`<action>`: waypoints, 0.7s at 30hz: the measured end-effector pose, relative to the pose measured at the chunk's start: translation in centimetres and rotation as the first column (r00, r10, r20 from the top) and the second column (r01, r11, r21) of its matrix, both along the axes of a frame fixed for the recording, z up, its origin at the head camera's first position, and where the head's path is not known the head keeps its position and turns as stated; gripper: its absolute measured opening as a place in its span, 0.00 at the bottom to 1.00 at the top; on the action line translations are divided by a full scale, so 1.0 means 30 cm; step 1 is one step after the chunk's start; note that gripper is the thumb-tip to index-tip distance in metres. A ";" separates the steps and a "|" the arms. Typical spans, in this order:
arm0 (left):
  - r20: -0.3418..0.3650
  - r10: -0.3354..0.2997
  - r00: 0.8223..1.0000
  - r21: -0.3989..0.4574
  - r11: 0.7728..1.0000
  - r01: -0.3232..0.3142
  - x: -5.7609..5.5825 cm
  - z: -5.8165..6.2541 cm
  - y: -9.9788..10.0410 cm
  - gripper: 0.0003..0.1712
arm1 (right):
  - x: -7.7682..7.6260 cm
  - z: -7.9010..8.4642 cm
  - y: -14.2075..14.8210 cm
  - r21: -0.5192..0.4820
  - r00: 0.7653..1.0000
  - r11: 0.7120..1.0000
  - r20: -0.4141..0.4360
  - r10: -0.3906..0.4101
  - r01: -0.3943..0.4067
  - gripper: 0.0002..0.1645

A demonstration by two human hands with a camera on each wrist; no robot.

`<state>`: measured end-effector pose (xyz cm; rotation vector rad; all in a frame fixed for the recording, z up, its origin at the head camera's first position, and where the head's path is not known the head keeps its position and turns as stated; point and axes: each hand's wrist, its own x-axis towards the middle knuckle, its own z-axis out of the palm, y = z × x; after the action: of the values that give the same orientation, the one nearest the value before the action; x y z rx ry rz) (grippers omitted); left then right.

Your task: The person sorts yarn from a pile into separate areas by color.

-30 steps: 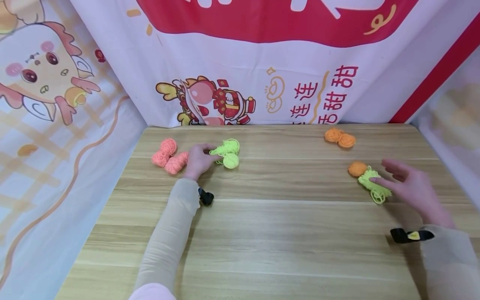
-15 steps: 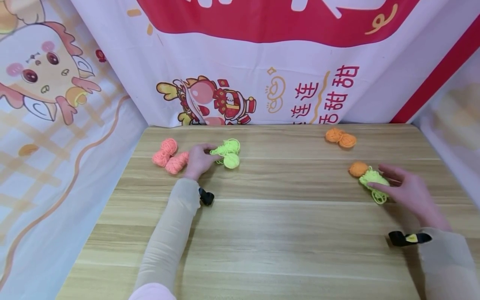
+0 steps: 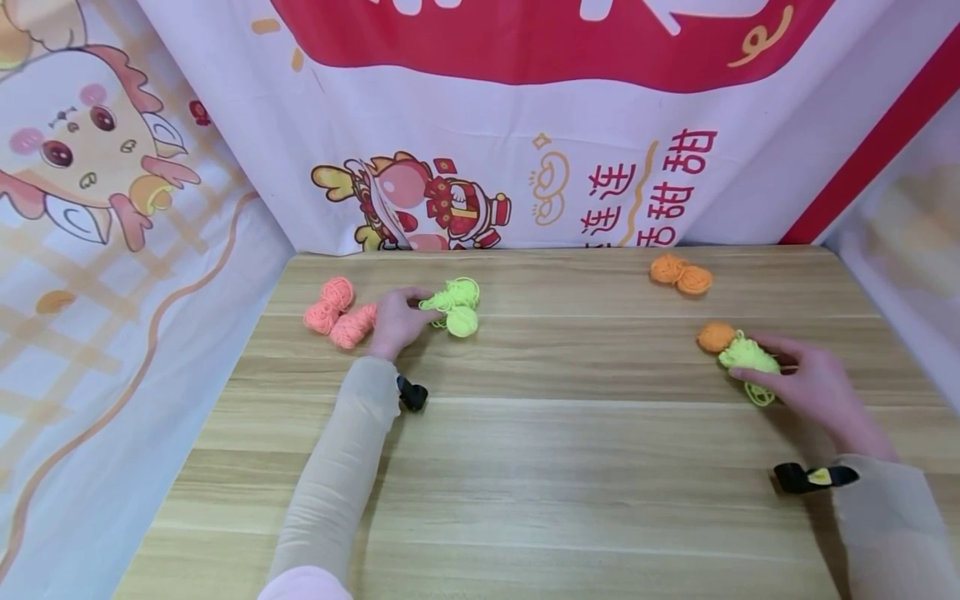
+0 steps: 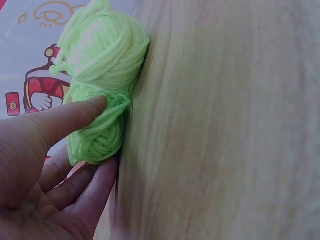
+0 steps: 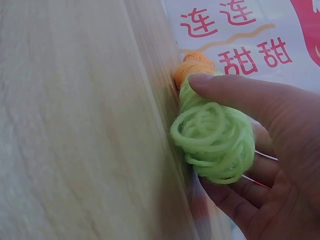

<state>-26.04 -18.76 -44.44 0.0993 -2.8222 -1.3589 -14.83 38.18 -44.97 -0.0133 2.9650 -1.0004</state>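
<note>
In the head view, my left hand (image 3: 400, 323) pinches one of two touching balls of lime-green yarn (image 3: 462, 322) at the back left. Seen from the left wrist, the thumb presses the nearer green ball (image 4: 97, 137), with fingers curled behind its end; the farther ball (image 4: 112, 52) is untouched. At the right, my right hand (image 3: 819, 390) grips a loose green yarn ball (image 3: 748, 358) between thumb and fingers. Its strands loop toward the right wrist camera, and an orange yarn ball (image 5: 196, 66) touches its far end. Both green bundles are at the tabletop.
Pink yarn balls (image 3: 330, 305) lie just left of my left hand, partly covered by it. Two orange yarn balls (image 3: 680, 275) sit near the back right of the wooden table (image 3: 570, 483). Printed cloth (image 3: 480, 117) hangs behind the table's back edge.
My right hand has moved slightly left and its thumb and fingers have closed around the green yarn ball. The left hand and the other yarn balls have stayed in place.
</note>
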 end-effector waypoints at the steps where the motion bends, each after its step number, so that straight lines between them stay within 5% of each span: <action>1: 0.001 0.002 1.000 -0.001 1.000 -0.002 -0.001 -0.001 0.000 0.25 | 0.000 -0.002 0.001 0.000 1.000 1.000 -0.005 0.000 0.000 0.49; 21: 0.012 0.001 1.000 0.010 1.000 -0.002 0.000 -0.002 -0.003 0.25 | 0.008 0.008 -0.002 -0.006 1.000 1.000 0.009 -0.026 0.026 0.49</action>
<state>-26.05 -18.85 -44.49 0.1100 -2.8249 -1.3762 -14.60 38.11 -44.74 0.0299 2.9618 -1.0098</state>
